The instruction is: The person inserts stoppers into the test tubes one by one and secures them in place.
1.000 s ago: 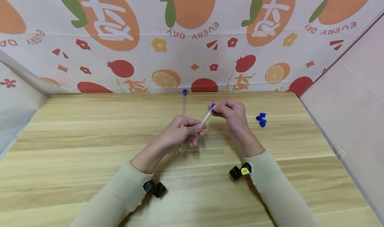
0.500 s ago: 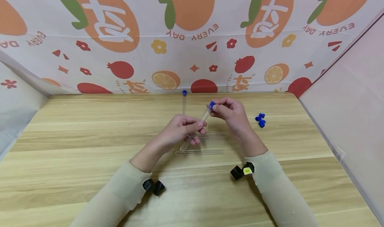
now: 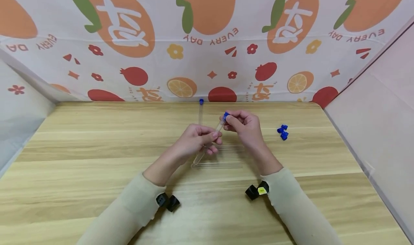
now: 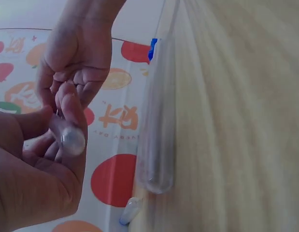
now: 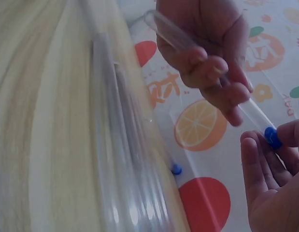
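We see the person's left hand (image 3: 200, 139) pinching a clear test tube (image 3: 220, 126) between thumb and fingers, above the middle of the wood-grain worktop (image 3: 97, 137). The tube slants, its rounded end to the near left and its upper end to the far right. There the right hand (image 3: 244, 125) grips a blue cap (image 3: 226, 114) between thumb and fingers; we find the cap at the tube's upper end, though we cannot tell how firmly it is seated.

Below the hands we see clear uncapped tubes (image 3: 223, 166) lying side by side on the worktop, rounded ends to the left. Farther back, 1 capped tube (image 3: 201, 113) points away from us, its blue end close to the far edge. To the right of the right hand, well apart from it, we see loose blue caps (image 3: 284, 134) in a small cluster. A fruit-printed cloth (image 3: 207, 63) hangs behind the far edge.
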`<state>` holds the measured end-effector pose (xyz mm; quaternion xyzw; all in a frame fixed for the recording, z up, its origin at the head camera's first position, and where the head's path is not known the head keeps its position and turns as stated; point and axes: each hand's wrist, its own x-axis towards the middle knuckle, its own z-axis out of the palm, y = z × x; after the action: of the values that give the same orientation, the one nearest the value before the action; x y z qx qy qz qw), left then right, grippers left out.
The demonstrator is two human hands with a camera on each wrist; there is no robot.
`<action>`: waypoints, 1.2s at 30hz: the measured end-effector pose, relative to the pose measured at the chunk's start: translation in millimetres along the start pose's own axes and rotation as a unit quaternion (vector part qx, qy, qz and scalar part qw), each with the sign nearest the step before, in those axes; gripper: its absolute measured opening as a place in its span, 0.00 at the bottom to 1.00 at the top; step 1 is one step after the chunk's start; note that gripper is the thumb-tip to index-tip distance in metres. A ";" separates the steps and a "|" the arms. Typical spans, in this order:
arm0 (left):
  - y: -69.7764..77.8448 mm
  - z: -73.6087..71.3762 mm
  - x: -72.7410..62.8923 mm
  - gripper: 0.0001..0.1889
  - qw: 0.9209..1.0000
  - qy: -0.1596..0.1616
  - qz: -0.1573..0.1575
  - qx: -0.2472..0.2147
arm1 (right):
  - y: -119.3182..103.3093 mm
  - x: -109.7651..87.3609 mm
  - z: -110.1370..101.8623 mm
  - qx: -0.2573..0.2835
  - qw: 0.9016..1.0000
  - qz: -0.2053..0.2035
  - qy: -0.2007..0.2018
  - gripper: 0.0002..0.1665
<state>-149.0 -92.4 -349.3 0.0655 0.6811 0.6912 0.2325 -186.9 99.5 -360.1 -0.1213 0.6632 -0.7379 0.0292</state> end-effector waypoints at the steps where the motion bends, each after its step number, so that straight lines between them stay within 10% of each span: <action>1: -0.5 -0.5 0.3 0.16 1.000 -0.002 -0.001 0.004 | -0.1 -1.2 0.5 0.002 1.000 0.001 -0.002 0.14; 12: -8.7 -4.9 4.1 0.19 0.993 -0.069 0.014 0.092 | -3.7 -3.0 -7.3 0.000 1.000 0.013 0.004 0.14; 26: -9.1 -16.2 12.3 0.21 0.997 0.036 0.027 0.066 | 6.1 3.2 0.6 0.054 0.984 0.155 -0.061 0.25; 36: -4.4 -19.1 28.5 0.24 0.999 0.047 -0.008 0.012 | 12.5 13.7 -2.4 0.072 0.974 0.204 -0.074 0.24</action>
<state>-180.9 -98.3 -361.2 0.0300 0.7002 0.6832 0.2051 -202.2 97.5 -370.7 -0.0358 0.6154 -0.7510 0.2368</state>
